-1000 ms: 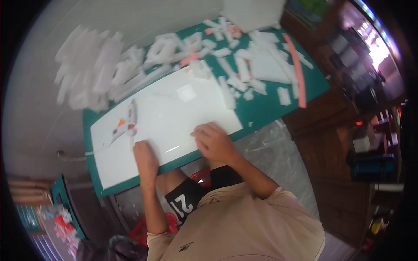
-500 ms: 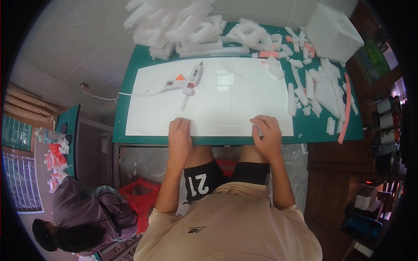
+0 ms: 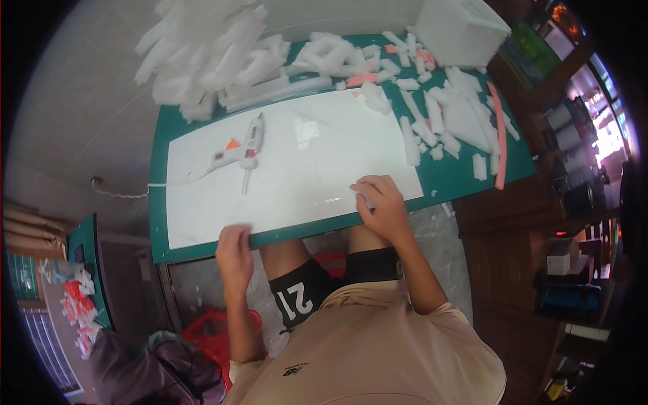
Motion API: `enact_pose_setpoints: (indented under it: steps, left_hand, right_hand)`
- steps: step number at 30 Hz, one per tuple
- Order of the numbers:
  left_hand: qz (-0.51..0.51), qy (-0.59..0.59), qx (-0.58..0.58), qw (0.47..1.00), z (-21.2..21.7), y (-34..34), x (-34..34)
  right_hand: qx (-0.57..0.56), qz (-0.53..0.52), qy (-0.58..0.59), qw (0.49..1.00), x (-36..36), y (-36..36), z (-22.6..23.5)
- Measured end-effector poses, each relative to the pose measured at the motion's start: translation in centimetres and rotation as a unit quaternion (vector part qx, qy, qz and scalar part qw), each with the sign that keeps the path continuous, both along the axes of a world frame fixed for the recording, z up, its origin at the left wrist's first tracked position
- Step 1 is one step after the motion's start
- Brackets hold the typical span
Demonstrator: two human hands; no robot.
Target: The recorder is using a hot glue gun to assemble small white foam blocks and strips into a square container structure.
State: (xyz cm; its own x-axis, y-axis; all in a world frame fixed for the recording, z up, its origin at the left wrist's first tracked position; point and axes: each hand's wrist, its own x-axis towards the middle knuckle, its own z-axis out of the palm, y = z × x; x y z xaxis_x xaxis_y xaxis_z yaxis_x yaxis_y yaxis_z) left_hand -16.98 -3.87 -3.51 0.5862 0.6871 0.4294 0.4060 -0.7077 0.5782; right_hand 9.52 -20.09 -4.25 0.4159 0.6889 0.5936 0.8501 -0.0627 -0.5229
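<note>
My left hand [image 3: 235, 250] is at the near edge of a white board [image 3: 304, 172], its fingers bent and pressed together. What they hold, if anything, is hidden. Over the board's near right part, my right hand [image 3: 383, 202] curves loosely, thumb apart from the fingers. A pale patch shows in that gap; I cannot tell whether it is the board or a small piece. Farther back on the board's left half lies a white hot glue gun [image 3: 251, 145] with an orange trigger and a clear glue stick [image 3: 245, 182] sticking out behind. Neither hand touches it.
The board lies on a green table [image 3: 159, 223]. White foam strips [image 3: 324, 54] pile up along the back. Foam scraps [image 3: 466, 125], a long pink strip [image 3: 499, 135] and a white foam box [image 3: 462, 30] are at the right. A cord [image 3: 128, 194] runs left. Another person [image 3: 155, 368] sits lower left.
My view has turned, so the table appears tilted and shifted left. My left hand has drawn back from the board to its near edge. The glue gun lies where it was on the board.
</note>
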Motion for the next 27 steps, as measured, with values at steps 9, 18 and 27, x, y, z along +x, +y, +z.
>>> enact_pose_setpoints:
  steps: [9,18,27]
  left_hand:
    - [0.111,0.095,-0.085,0.986,-3.5,-3.5,-10.9]
    - [0.024,0.185,-0.135,0.973,-3.4,-3.8,-11.7]
    - [0.055,0.108,-0.082,0.989,2.3,-2.6,-3.4]
  right_hand:
    - [-0.004,0.001,0.005,1.000,0.2,-0.2,-0.3]
    - [0.044,0.016,-0.003,0.999,1.0,-1.0,-0.5]
    - [0.065,0.028,0.019,0.997,1.3,-1.6,-0.6]
